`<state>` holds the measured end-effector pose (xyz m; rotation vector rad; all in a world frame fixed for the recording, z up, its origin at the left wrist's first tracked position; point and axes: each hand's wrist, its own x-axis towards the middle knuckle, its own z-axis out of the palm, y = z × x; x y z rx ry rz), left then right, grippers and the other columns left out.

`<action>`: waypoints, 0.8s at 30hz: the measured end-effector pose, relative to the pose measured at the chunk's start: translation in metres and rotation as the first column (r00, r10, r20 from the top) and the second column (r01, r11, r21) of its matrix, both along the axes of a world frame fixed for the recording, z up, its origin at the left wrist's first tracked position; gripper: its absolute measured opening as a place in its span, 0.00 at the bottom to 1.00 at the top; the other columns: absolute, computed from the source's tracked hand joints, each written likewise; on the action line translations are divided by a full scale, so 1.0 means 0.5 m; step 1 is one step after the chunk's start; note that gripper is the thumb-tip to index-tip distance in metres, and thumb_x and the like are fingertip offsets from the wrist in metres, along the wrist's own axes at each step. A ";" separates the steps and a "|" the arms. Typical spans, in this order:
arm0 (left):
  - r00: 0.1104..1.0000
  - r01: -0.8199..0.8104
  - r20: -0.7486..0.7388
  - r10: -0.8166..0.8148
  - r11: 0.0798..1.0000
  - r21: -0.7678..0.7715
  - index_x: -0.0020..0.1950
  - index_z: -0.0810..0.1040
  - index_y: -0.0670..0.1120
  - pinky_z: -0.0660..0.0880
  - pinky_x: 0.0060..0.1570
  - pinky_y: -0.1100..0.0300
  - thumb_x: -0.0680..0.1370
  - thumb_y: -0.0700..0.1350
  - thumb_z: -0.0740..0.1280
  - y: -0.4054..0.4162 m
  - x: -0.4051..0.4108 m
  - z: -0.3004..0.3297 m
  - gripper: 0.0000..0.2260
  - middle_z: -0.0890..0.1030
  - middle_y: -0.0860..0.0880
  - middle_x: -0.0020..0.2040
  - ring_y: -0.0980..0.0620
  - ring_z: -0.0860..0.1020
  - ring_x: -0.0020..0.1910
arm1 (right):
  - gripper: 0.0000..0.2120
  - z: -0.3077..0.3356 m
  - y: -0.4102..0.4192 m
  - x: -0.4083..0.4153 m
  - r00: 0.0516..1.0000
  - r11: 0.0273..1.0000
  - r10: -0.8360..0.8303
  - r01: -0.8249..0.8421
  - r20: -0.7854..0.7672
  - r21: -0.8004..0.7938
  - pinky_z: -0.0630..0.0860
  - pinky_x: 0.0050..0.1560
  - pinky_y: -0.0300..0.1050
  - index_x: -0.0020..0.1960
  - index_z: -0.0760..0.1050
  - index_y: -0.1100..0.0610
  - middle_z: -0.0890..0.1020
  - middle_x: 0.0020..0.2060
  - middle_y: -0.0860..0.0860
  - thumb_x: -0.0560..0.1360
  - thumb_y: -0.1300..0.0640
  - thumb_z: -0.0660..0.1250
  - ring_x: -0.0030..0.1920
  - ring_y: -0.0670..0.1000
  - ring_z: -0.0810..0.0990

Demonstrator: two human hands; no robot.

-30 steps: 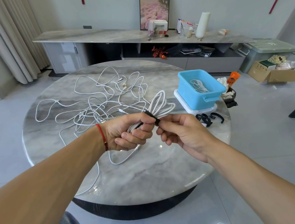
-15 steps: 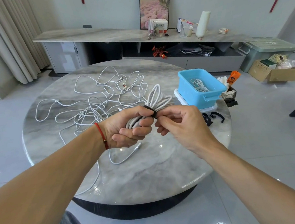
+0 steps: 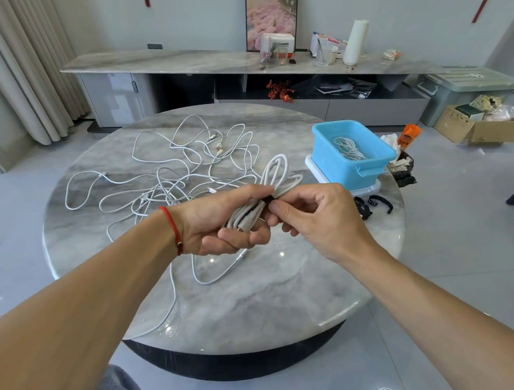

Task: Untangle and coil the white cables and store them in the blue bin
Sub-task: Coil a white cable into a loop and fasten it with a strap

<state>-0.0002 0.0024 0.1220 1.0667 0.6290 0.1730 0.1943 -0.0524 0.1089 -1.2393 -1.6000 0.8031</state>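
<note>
1. left hand (image 3: 220, 221), red string bracelet (image 3: 171, 225) at the wrist, fingers curled round a coiled white cable (image 3: 274, 176); smooth round cord, long narrow loops fanning out past the knuckles, held above the table.
2. right hand (image 3: 313, 218) pinches a black strap (image 3: 252, 211) with thumb and forefinger where it crosses the coil; the strap looks flat and matte.
3. one plug end of the held cable hangs below the left hand onto the round table (image 3: 257, 288), glossy grey marble-look top, dark base.
4. loose white cables (image 3: 185, 170) lie tangled on the far left of the tabletop, thin, in irregular loops.
5. blue bin (image 3: 368, 172), rectangular smooth plastic with a lipped rim, sits at the table's right edge on a white lid or tray (image 3: 367, 189); a coiled cable in bin (image 3: 349, 149).
6. black straps (image 3: 371, 205), curved, lie just in front of the bin.
</note>
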 end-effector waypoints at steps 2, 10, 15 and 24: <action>0.997 -0.069 -0.024 0.069 0.998 0.002 0.48 0.71 0.44 0.54 0.14 0.70 0.81 0.60 0.57 -0.002 0.004 0.003 0.19 0.70 0.45 0.36 0.59 0.60 0.18 | 0.09 -0.001 0.002 0.000 0.996 0.998 -0.056 0.054 0.066 0.027 0.79 0.35 0.43 0.38 0.85 0.55 0.85 0.31 0.47 0.77 0.59 0.75 0.31 0.49 0.81; 0.922 -0.258 -0.113 0.371 0.805 0.534 0.55 0.74 0.39 0.79 0.32 0.51 0.83 0.48 0.64 -0.024 0.031 -0.010 0.12 0.77 0.42 0.42 0.47 0.75 0.32 | 0.10 -0.014 0.001 0.001 0.977 0.985 -0.174 0.172 0.123 0.028 0.79 0.33 0.50 0.36 0.83 0.57 0.83 0.28 0.51 0.76 0.58 0.74 0.31 0.54 0.82; 0.899 -0.297 -0.067 0.433 0.715 0.632 0.54 0.73 0.33 0.80 0.36 0.50 0.84 0.46 0.62 -0.028 0.047 -0.020 0.14 0.71 0.42 0.41 0.50 0.71 0.31 | 0.09 -0.011 0.005 0.006 0.984 0.987 -0.158 0.158 0.087 0.002 0.78 0.32 0.41 0.38 0.84 0.59 0.84 0.30 0.51 0.77 0.58 0.74 0.29 0.48 0.82; 0.913 -0.357 0.048 0.405 0.736 0.576 0.51 0.74 0.36 0.70 0.28 0.57 0.83 0.45 0.65 -0.023 0.030 -0.015 0.11 0.68 0.49 0.35 0.52 0.66 0.28 | 0.05 -0.001 0.004 0.011 0.996 0.998 -0.059 0.057 0.070 0.034 0.78 0.34 0.38 0.42 0.86 0.59 0.85 0.31 0.52 0.77 0.62 0.74 0.31 0.48 0.84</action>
